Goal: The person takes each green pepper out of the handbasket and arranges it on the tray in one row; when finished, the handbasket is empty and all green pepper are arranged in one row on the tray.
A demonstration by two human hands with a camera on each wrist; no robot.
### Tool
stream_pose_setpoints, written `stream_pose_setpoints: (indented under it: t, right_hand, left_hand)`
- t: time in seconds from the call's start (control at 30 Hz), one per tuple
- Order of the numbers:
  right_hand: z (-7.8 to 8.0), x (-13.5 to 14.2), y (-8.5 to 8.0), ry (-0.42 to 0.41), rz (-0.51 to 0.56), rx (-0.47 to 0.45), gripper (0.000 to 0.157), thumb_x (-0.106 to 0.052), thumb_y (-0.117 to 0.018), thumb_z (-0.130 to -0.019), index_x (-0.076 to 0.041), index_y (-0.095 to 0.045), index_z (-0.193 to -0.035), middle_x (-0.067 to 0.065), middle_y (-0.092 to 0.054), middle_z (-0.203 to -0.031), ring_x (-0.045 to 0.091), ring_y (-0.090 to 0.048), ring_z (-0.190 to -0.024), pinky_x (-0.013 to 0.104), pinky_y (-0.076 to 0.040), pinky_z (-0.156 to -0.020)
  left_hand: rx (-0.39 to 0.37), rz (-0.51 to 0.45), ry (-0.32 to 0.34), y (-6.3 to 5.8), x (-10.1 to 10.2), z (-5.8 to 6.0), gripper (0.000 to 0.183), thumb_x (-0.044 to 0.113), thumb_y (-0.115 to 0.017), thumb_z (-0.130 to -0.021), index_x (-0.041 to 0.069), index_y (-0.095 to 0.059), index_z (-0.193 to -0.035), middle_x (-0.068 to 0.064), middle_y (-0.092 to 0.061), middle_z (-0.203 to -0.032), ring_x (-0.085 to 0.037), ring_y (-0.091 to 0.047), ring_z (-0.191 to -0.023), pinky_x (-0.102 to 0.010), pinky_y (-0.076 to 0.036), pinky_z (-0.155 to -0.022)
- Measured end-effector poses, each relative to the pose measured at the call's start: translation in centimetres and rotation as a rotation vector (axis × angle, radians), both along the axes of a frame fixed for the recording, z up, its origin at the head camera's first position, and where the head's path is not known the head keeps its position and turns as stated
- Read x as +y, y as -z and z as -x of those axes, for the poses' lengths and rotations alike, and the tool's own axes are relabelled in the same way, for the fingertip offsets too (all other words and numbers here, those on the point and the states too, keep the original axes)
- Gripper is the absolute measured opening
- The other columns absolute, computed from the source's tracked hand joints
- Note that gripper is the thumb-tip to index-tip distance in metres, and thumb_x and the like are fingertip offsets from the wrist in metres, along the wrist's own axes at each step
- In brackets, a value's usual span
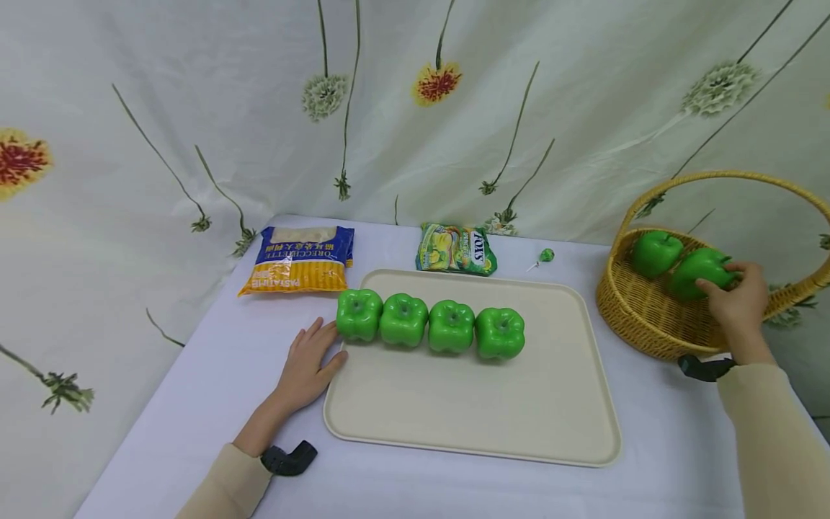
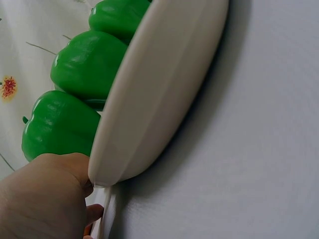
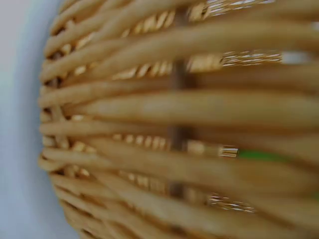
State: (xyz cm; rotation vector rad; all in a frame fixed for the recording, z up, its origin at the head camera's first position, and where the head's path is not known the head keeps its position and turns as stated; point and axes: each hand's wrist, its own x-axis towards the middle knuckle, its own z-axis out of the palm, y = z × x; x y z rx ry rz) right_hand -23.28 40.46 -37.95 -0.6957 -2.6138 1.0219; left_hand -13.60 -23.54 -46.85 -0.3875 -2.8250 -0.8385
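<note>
At the right, my right hand (image 1: 741, 301) reaches into a wicker basket (image 1: 638, 328) and grips a green bell pepper (image 1: 697, 274). Beside it in the basket lies another green pepper (image 1: 656, 252). The right wrist view is filled by the basket's woven wall (image 3: 174, 109), which hides that hand. On a beige tray (image 1: 467, 404), several green bell peppers (image 1: 404, 321) stand in a row along the far left part. My left hand (image 1: 308, 366) rests on the table at the tray's left edge, fingers extended, close by the leftmost pepper (image 2: 60, 127).
Behind the tray lie a blue and yellow pasta bag (image 1: 298, 261), a green Fox's candy bag (image 1: 456, 249) and a green-wrapped lollipop (image 1: 546, 255). The basket's tall handle (image 1: 723, 174) arches over its opening. A flowered cloth (image 1: 259, 108) hangs behind the table.
</note>
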Motion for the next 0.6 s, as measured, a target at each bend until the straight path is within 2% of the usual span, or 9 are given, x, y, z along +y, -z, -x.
stream_pose_setpoints:
  t: [0.1, 0.17, 0.23, 0.33, 0.4, 0.5, 0.6]
  right_hand:
    - [-0.8, -0.2, -1.0, -0.002, -0.003, -0.002, 0.062, -0.028, -0.051, -0.099, 0.002, -0.024, -0.147, 0.027, -0.031, -0.150, 0.039, -0.045, -0.112, 0.031, -0.042, -0.073]
    - [-1.3, -0.3, -1.6, -0.012, 0.005, 0.001, 0.060, -0.030, -0.051, -0.099, -0.002, -0.027, -0.146, 0.025, -0.026, -0.155, 0.030, -0.048, -0.104, 0.021, -0.039, -0.067]
    - [-1.8, -0.5, -2.1, -0.015, 0.008, 0.006, 0.058, -0.032, -0.052, -0.099, -0.007, -0.029, -0.146, 0.023, -0.023, -0.158, 0.031, -0.049, -0.108, 0.016, -0.036, -0.063]
    - [-2.4, -1.0, -2.6, -0.023, -0.017, 0.025, 0.058, -0.031, -0.053, -0.098, -0.007, -0.030, -0.147, 0.021, -0.023, -0.159, 0.035, -0.051, -0.113, 0.011, -0.033, -0.060]
    - [-2.8, -1.4, -3.0, -0.037, -0.027, 0.036, 0.062, -0.029, -0.053, -0.099, -0.004, -0.026, -0.149, 0.022, -0.023, -0.159, 0.045, -0.043, -0.129, 0.010, -0.032, -0.062]
    - [-3.5, -2.1, -3.6, -0.077, -0.040, 0.064, 0.064, -0.029, -0.054, -0.099, -0.003, -0.025, -0.149, 0.022, -0.022, -0.159, 0.048, -0.036, -0.137, 0.011, -0.032, -0.067]
    - [-4.4, -3.0, -4.0, -0.118, -0.049, 0.092, 0.062, -0.030, -0.055, -0.098, -0.007, -0.028, -0.149, 0.021, -0.022, -0.159, 0.047, -0.034, -0.140, 0.012, -0.034, -0.071]
  left_hand:
    - [0.001, 0.003, 0.000, 0.1, 0.0, 0.0, 0.051, 0.019, -0.054, -0.096, -0.002, -0.046, -0.142, -0.023, -0.045, -0.148, -0.046, -0.024, -0.145, -0.066, -0.010, -0.117]
    - [0.000, 0.002, 0.002, 0.2, -0.1, 0.1, 0.051, 0.019, -0.053, -0.096, -0.001, -0.046, -0.142, -0.023, -0.045, -0.148, -0.046, -0.023, -0.145, -0.066, -0.010, -0.117]
    - [-0.001, 0.003, 0.003, 0.2, -0.1, 0.1, 0.051, 0.020, -0.053, -0.096, -0.001, -0.045, -0.142, -0.023, -0.044, -0.148, -0.046, -0.023, -0.145, -0.065, -0.010, -0.117]
    - [-0.004, 0.004, 0.004, 0.1, 0.0, 0.1, 0.051, 0.020, -0.053, -0.096, -0.001, -0.046, -0.142, -0.023, -0.044, -0.149, -0.046, -0.023, -0.145, -0.065, -0.010, -0.117]
    - [-0.009, 0.003, 0.003, 0.0, 0.0, 0.0, 0.052, 0.020, -0.053, -0.096, -0.001, -0.045, -0.142, -0.023, -0.044, -0.149, -0.046, -0.023, -0.145, -0.065, -0.009, -0.117]
    - [-0.017, -0.001, 0.003, -0.1, -0.1, 0.0, 0.052, 0.021, -0.052, -0.096, -0.001, -0.045, -0.143, -0.023, -0.044, -0.149, -0.046, -0.022, -0.145, -0.065, -0.009, -0.118]
    - [-0.025, -0.006, 0.003, -0.1, -0.1, -0.1, 0.052, 0.021, -0.052, -0.097, -0.001, -0.045, -0.143, -0.023, -0.043, -0.149, -0.046, -0.022, -0.145, -0.065, -0.009, -0.118]
